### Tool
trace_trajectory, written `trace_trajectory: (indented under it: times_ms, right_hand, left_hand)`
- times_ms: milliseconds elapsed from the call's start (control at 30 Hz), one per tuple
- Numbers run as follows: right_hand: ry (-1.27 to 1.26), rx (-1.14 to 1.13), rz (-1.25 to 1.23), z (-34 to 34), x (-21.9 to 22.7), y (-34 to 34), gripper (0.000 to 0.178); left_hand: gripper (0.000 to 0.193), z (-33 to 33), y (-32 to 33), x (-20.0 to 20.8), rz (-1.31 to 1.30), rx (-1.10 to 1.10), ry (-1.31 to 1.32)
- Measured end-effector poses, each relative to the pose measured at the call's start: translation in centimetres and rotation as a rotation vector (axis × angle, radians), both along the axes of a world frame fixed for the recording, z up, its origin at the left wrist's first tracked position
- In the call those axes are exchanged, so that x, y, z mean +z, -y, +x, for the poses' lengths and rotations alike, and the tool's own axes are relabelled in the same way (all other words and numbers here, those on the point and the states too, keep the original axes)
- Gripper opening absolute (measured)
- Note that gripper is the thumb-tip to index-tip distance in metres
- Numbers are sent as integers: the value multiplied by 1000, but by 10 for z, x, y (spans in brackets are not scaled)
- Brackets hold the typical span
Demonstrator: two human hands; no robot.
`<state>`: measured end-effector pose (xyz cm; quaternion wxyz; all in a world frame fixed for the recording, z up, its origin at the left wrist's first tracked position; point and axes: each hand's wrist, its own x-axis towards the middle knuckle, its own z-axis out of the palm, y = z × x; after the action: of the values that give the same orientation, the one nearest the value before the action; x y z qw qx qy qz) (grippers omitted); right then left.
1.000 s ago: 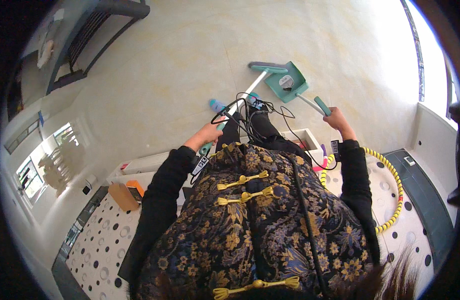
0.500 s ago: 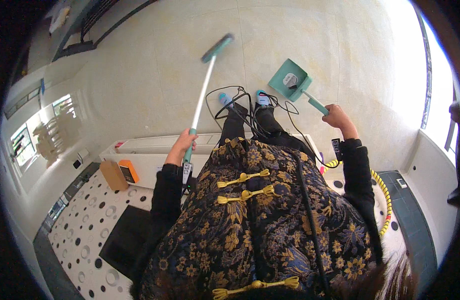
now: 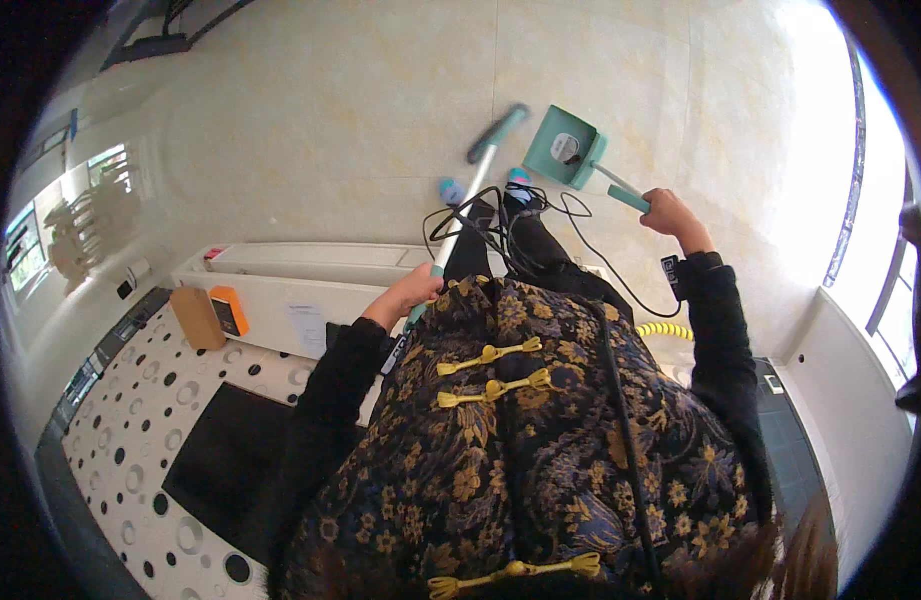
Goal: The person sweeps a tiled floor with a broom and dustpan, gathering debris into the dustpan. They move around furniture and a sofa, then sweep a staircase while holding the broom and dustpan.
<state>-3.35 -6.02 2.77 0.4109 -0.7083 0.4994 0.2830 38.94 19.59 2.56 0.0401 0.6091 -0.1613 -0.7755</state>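
Note:
My left hand (image 3: 414, 287) is closed round the lower end of a long-handled broom (image 3: 467, 207), white with green ends. Its dark bristle head (image 3: 498, 132) is over the pale floor, just left of the dustpan, and a little blurred. In my right hand (image 3: 674, 218) is the green grip of a square green dustpan (image 3: 560, 130), its fingers wrapped round it. The pan lies in front of my feet to the right. Inside it shows a small whitish patch with a dark bit, too small to make out.
Black cables (image 3: 500, 235) loop round my legs and feet. A long white cabinet-like unit (image 3: 280, 285) stands to the left, with an orange box (image 3: 229, 309) and a brown carton (image 3: 197, 318) beside it. A black mat (image 3: 225, 465) lies on spotted flooring. A yellow coiled hose (image 3: 665, 330) is at right.
My left hand has moved right and toward my body, bringing the broom head rightward and nearer the dustpan. The dustpan has shifted slightly left; my right hand keeps its hold.

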Motion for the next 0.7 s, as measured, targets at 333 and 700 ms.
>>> trace_trajectory:
  times_ms: [333, 700]
  right_hand:
    - [38, 6, -44, -5, -9, 8, 26]
    - [-59, 232, 8, 25, 5, 56, 25]
  left_hand:
    - [31, 10, -26, 38, 21, 92, 59]
    - [16, 30, -98, -18, 46, 675, 398]
